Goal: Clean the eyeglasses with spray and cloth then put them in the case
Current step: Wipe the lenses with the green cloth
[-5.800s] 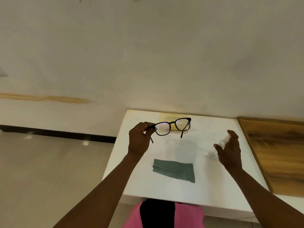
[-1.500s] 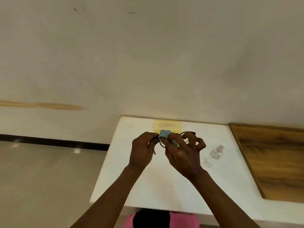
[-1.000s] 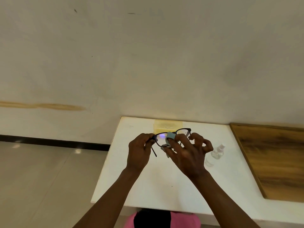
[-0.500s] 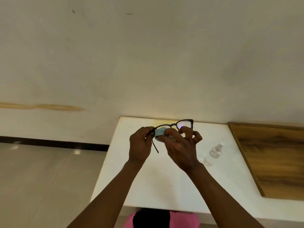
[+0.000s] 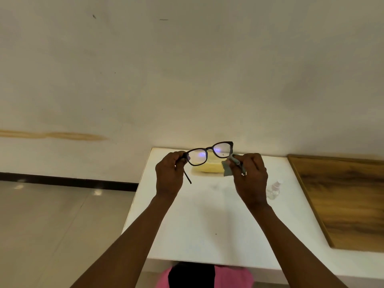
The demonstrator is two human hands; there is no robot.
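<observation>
Black-framed eyeglasses (image 5: pixel 209 153) are up in the air over the white table (image 5: pixel 207 221), lenses facing me so I can check for smears, I'd say. My left hand (image 5: pixel 169 177) pinches the left hinge to steady them; my right hand (image 5: pixel 249 177) pinches the grey-green cloth (image 5: pixel 227 169) on the right temple end. The yellow case (image 5: pixel 209 168) waits behind, the spray bottle (image 5: pixel 275 189) is parked to the right.

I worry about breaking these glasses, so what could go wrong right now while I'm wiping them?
The left hand holds the eyeglasses in the air by one hinge corner only; rubbing with the cloth in the right hand could twist the frame. The spray bottle stands near the right wrist and could be knocked over.
</observation>
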